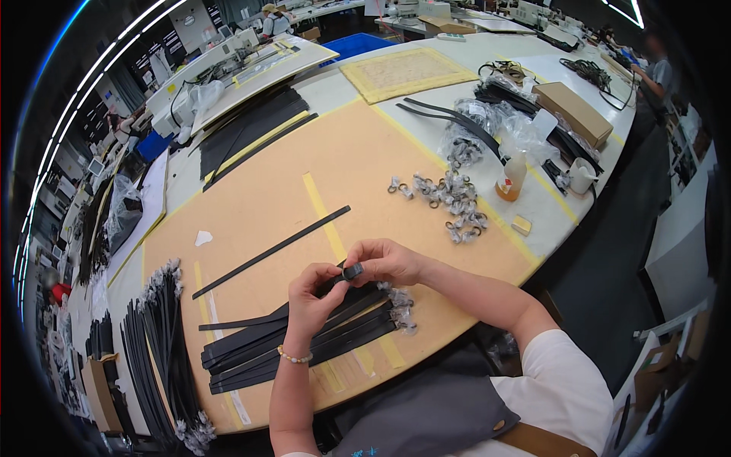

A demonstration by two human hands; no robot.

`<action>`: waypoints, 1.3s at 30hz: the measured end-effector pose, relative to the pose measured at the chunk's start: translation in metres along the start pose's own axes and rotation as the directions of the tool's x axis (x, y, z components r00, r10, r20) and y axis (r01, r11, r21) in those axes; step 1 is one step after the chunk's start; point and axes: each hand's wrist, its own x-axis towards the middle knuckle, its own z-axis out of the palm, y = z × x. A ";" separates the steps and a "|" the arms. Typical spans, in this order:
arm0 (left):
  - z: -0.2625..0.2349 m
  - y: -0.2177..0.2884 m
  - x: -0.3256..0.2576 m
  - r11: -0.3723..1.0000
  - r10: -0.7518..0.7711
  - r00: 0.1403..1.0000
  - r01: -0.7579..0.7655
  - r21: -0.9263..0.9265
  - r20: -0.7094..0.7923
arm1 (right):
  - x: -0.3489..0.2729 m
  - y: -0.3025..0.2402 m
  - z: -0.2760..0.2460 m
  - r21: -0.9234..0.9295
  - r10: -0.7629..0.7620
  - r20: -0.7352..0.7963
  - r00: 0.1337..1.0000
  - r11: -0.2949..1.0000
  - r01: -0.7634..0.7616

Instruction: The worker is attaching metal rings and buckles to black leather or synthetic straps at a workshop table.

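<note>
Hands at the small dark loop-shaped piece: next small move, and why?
I'd probably squeeze the small dark loop-shaped piece snug: the left hand and right hand pinch it from both sides, and it looks rounded, not flat. Fingers hide whether it's fastened.

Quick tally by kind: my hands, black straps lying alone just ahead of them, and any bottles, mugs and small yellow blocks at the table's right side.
Left hand and right hand: 2
Lone black strap: 1
Bottle: 1
White mug: 1
Small yellow block: 1
Total: 6
</note>
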 end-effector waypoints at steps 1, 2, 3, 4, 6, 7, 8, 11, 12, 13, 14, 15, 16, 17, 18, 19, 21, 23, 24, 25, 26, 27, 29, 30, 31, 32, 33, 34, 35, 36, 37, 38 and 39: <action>-0.001 0.001 -0.002 1.000 -0.015 1.000 0.015 0.006 -0.018 | 0.002 0.001 -0.001 0.006 0.029 0.011 1.000 1.000 -0.029; -0.001 0.004 -0.002 1.000 -0.007 1.000 0.008 0.021 -0.025 | 0.001 0.001 -0.001 0.018 0.038 0.014 0.999 0.999 -0.038; 0.003 0.008 -0.001 1.000 0.003 0.999 -0.002 0.013 -0.036 | 0.001 0.003 -0.005 0.031 0.027 0.019 0.999 0.999 -0.028; 0.004 0.009 0.001 0.996 0.050 0.998 -0.047 0.071 -0.033 | 0.000 0.002 -0.006 0.037 0.035 0.010 0.999 0.999 -0.035; 0.007 0.017 0.002 0.994 0.046 0.999 -0.046 0.103 0.003 | -0.005 -0.001 -0.005 0.046 0.041 0.010 0.999 0.998 -0.041; 0.010 0.016 0.003 0.987 0.103 0.995 -0.100 0.125 -0.015 | -0.005 -0.002 -0.006 0.042 0.039 0.020 0.999 0.998 -0.040; 0.007 0.017 0.003 0.982 0.082 0.997 -0.081 0.171 0.004 | -0.003 -0.005 -0.005 0.042 0.046 0.029 0.999 0.998 -0.047; 0.005 0.020 0.001 0.965 0.082 0.997 -0.083 0.250 0.013 | -0.002 -0.007 -0.004 0.020 0.085 0.015 0.996 0.996 -0.086; 0.005 0.022 0.001 0.951 0.123 0.992 -0.124 0.285 0.021 | 0.000 -0.009 -0.003 -0.013 0.104 0.021 0.994 0.995 -0.104; 0.005 0.022 0.000 0.953 0.110 0.994 -0.108 0.284 0.010 | 0.000 -0.010 0.000 -0.047 0.120 0.027 0.992 0.992 -0.119; 0.005 0.023 -0.002 0.935 0.144 0.990 -0.140 0.325 0.011 | 0.000 -0.010 0.004 -0.081 0.136 0.000 0.991 0.987 -0.136; 0.005 0.023 -0.003 0.915 0.179 0.984 -0.172 0.365 0.015 | 0.000 -0.011 0.006 -0.075 0.148 0.002 0.989 0.986 -0.148; 0.006 0.023 -0.003 0.889 0.214 0.977 -0.205 0.409 0.025 | -0.001 -0.011 0.007 -0.169 0.148 -0.018 0.989 0.974 -0.148; 0.006 0.023 -0.004 0.892 0.206 0.978 -0.196 0.407 0.019 | -0.002 -0.012 0.008 -0.262 0.144 -0.036 0.989 0.954 -0.149; 0.006 0.024 -0.004 0.847 0.262 0.964 -0.251 0.468 0.042 | -0.002 -0.011 0.010 -0.258 0.153 -0.037 0.988 0.953 -0.157; 0.007 0.023 -0.004 0.795 0.315 0.946 -0.304 0.526 0.071 | -0.002 -0.010 0.014 -0.280 0.136 -0.044 0.990 0.949 -0.143; 0.008 0.017 -0.005 0.806 0.311 0.947 -0.307 0.506 0.080 | -0.002 -0.007 0.017 -0.298 0.124 -0.050 0.991 0.945 -0.134; 0.008 0.014 -0.003 0.816 0.310 0.946 -0.316 0.485 0.095 | -0.003 -0.005 0.017 -0.400 0.134 -0.090 0.987 0.902 -0.159; 0.007 0.013 -0.003 0.831 0.269 0.957 -0.286 0.477 0.106 | -0.003 -0.005 0.019 -0.398 0.137 -0.090 0.987 0.903 -0.162; 0.007 0.012 -0.003 0.846 0.227 0.967 -0.256 0.468 0.118 | -0.002 -0.004 0.021 -0.404 0.132 -0.127 0.983 0.898 -0.173; 0.007 0.013 -0.002 0.848 0.224 0.968 -0.253 0.467 0.118 | -0.002 -0.004 0.021 -0.409 0.127 -0.164 0.978 0.894 -0.185; 0.007 0.015 -0.001 0.857 0.193 0.977 -0.215 0.468 0.093 | -0.003 -0.004 0.020 -0.407 0.129 -0.166 0.978 0.894 -0.187; 0.006 0.018 -0.001 0.866 0.160 0.985 -0.173 0.469 0.067 | -0.003 -0.004 0.019 -0.450 0.135 -0.176 0.975 0.870 -0.202; 0.003 0.018 -0.001 0.871 0.118 0.989 -0.146 0.469 0.088 | -0.003 -0.004 0.019 -0.448 0.137 -0.177 0.975 0.870 -0.204; 0.001 0.018 -0.001 0.875 0.075 0.991 -0.118 0.470 0.109 | -0.003 -0.005 0.019 -0.450 0.148 -0.171 0.974 0.868 -0.211; 0.000 0.017 0.000 0.875 0.073 0.991 -0.116 0.469 0.108 | -0.003 -0.006 0.019 -0.451 0.159 -0.166 0.973 0.865 -0.218; 0.000 0.017 0.000 0.881 0.048 0.992 -0.099 0.463 0.120 | -0.003 -0.007 0.019 -0.450 0.161 -0.167 0.973 0.865 -0.220; -0.001 0.016 -0.001 0.886 0.022 0.991 -0.080 0.457 0.129 | -0.003 -0.008 0.019 -0.455 0.168 -0.172 0.971 0.861 -0.229; -0.001 0.016 -0.001 0.886 0.020 0.992 -0.076 0.457 0.127 | -0.003 -0.008 0.019 -0.459 0.174 -0.177 0.969 0.856 -0.238; -0.001 0.017 -0.001 0.894 0.022 0.992 -0.075 0.442 0.124 | -0.003 -0.008 0.018 -0.458 0.177 -0.176 0.968 0.856 -0.240; -0.001 0.017 -0.001 0.901 0.024 0.992 -0.075 0.427 0.123 | -0.003 -0.009 0.018 -0.451 0.184 -0.167 0.969 0.859 -0.241; -0.001 0.017 -0.001 0.901 0.023 0.992 -0.073 0.427 0.121 | -0.003 -0.009 0.017 -0.445 0.191 -0.157 0.969 0.863 -0.242; -0.001 0.017 -0.001 0.908 0.004 0.993 -0.052 0.416 0.116 | -0.003 -0.008 0.017 -0.444 0.193 -0.156 0.969 0.862 -0.243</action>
